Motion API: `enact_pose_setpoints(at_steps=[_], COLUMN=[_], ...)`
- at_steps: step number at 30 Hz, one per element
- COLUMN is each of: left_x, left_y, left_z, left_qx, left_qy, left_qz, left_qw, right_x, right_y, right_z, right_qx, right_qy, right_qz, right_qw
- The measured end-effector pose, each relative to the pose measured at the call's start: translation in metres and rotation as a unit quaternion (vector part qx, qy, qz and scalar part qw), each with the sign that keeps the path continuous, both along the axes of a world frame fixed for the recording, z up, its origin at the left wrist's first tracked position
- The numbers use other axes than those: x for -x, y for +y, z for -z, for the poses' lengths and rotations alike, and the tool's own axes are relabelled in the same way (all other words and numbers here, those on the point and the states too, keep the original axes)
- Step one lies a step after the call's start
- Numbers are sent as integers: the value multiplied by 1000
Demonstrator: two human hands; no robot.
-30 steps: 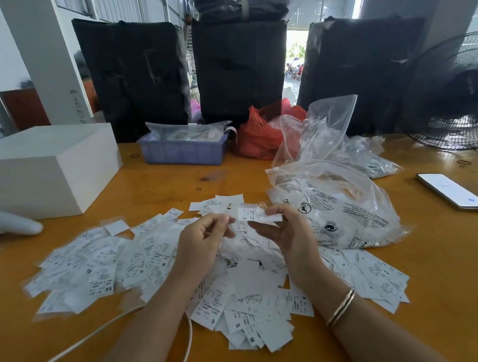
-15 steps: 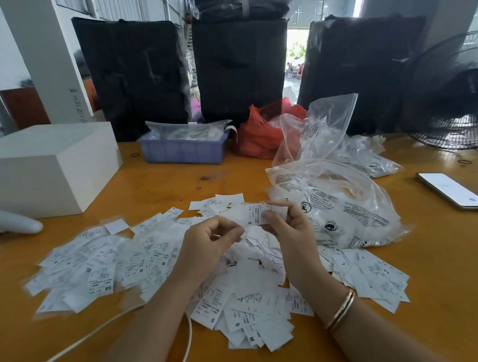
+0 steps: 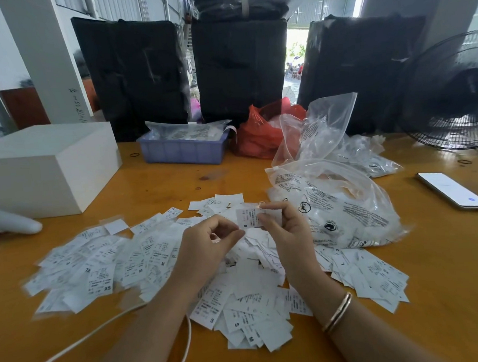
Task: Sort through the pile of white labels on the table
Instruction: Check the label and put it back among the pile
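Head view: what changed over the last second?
The right hand raised its label from lying flat to upright, the S now facing the camera, and pinches it between thumb and fingers. The left hand shifted slightly right toward it, fingers curled, its thumb tip near the label's lower edge; contact is unclear. The pile, bags, phone and box stayed put.

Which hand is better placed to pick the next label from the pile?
Probably the left hand. It hovers over the pile of labels with nothing in its grip, while the right hand pinches an S label.
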State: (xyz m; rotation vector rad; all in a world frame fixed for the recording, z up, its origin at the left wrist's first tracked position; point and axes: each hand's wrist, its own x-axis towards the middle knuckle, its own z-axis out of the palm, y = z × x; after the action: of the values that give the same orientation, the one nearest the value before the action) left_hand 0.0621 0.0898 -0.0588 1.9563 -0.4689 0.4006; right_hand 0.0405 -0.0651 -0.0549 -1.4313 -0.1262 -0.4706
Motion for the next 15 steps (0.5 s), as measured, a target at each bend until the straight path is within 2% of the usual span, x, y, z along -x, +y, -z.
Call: enact_pose_setpoints(at_steps=[2, 8, 15], left_x=[0, -1, -2], left_y=[0, 1, 1], left_z=[-1, 1, 1], left_qx=[2, 1, -5], left_qy=[-2, 8, 0], left_qz=[-1, 8, -1], left_qw=[1000, 1000, 1000], right_x=[0, 0, 0], right_y=[1, 0, 0], right_z=[1, -2, -1], right_qx=[35, -13, 21], right_qy=[-5, -9, -13], right_qz=[11, 33, 12], right_qw=[999, 999, 1000])
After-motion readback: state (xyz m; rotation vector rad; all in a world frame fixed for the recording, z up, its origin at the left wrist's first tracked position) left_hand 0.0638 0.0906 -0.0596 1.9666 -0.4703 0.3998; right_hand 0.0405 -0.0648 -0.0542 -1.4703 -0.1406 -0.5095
